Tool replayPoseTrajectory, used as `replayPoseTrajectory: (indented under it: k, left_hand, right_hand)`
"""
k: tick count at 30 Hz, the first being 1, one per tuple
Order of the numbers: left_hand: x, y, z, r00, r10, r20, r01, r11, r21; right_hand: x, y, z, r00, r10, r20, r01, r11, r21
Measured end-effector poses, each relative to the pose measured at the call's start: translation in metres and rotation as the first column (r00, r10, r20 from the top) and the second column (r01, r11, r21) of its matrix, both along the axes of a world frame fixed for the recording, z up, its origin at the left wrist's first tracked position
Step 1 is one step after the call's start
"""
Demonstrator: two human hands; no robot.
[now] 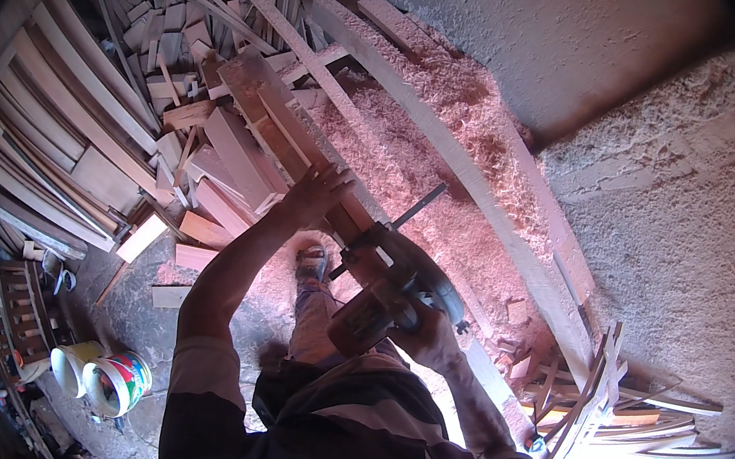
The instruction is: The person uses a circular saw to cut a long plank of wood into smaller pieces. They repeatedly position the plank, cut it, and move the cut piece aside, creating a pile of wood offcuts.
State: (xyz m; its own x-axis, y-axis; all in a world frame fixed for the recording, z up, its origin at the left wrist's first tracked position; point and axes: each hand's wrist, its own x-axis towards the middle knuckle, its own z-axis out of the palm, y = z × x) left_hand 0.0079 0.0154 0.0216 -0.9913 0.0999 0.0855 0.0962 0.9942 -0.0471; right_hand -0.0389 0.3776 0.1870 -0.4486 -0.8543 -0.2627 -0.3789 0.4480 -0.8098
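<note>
My right hand [430, 334] is wrapped round the rear handle of a hand-held power saw [366, 316], which looks like a circular saw. A straight metal guide bar [420, 207] sticks out from the saw's far right side. The saw rests at the near end of a long reddish wooden board [292, 133]. Farther along, my left hand [317, 194] lies on that board with its fingers spread. The saw's blade is hidden beneath its body, and I cannot tell whether it is running.
Offcuts [172, 27] are heaped at the far left beside long curved planks [81, 93]. Pink-lit shavings [467, 242] lie around a long beam [451, 143] on the right. Two buckets [117, 382] stand at the lower left. Thin strips [595, 395] stick up at the lower right.
</note>
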Motion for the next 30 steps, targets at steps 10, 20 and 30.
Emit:
replayPoseTrajectory:
  k: [10, 20, 30]
  left_hand:
    - [-0.016, -0.027, -0.015, 0.985, -0.173, -0.011, 0.171, 0.978, -0.116]
    - [-0.014, -0.028, -0.010, 0.987, -0.158, 0.011, 0.158, 0.986, -0.058]
    - [-0.017, -0.037, 0.000, 0.971, -0.201, 0.127, 0.196, 0.979, 0.045]
  right_hand:
    - [-0.001, -0.020, 0.005, 0.987, -0.037, 0.155, 0.033, 0.999, 0.029]
    - [-0.003, -0.019, -0.001, 0.993, -0.018, 0.115, 0.023, 0.999, -0.040]
    - [-0.006, -0.021, -0.007, 0.990, -0.030, 0.135, 0.018, 0.996, 0.086]
